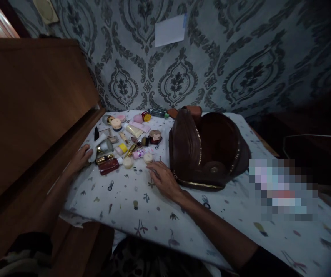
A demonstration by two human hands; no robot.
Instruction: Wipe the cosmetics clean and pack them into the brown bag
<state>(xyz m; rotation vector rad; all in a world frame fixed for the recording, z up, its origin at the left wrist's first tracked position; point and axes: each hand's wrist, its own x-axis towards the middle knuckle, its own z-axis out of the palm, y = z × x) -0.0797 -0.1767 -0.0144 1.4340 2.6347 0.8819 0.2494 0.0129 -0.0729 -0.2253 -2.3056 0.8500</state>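
At the left edge of the table, my left hand (80,158) has its fingertips closed on a pale white item (96,147) whose shape is hard to make out. My right hand (164,180) lies open and empty, palm down, just below a small cream round jar (148,157). Between and beyond my hands lie several cosmetics, among them a dark red bottle (109,166), a second cream jar (127,162), a pink tube (142,153), a beige tube (134,130) and a yellow-banded jar (122,149). A brown bag (184,154) stands unzipped, right of my right hand.
A patterned white cloth (153,207) covers the table, which meets a wallpapered wall. Wooden furniture (32,100) rises along the left side. A green-capped bottle (158,113) lies near the wall. On the right, a blurred-out patch (283,190) hides something on the cloth.
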